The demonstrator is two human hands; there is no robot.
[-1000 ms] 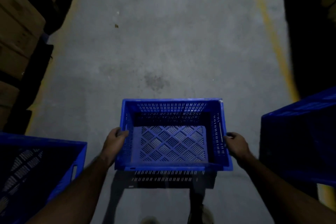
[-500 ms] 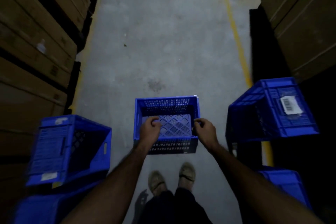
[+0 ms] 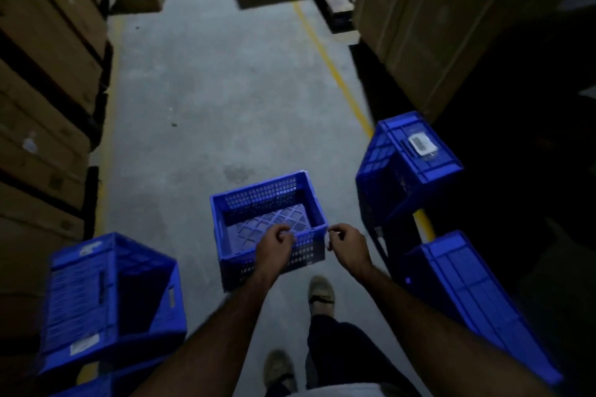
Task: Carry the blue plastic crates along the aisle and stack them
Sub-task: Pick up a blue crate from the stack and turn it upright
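Fingers of the left hand (image 3: 275, 246) are curled over the near rim of the central crate (image 3: 261, 200), gripping it. The right hand (image 3: 350, 243) has its fingers curled at the near right corner of that crate; contact cannot be confirmed. The central crate is open side up over the concrete floor (image 3: 209, 106), just ahead of the person's shoes (image 3: 319, 293). Left of the central crate, a second blue crate (image 3: 113, 300) lies on its side. Right of it, a third crate (image 3: 406, 167), bearing a white label (image 3: 421, 143), is tilted; a fourth crate (image 3: 467, 293) lies nearer the person. A yellow floor line (image 3: 332, 68) runs beyond the central crate on its right. Stacked cartons (image 3: 42, 74) stand well to its left.
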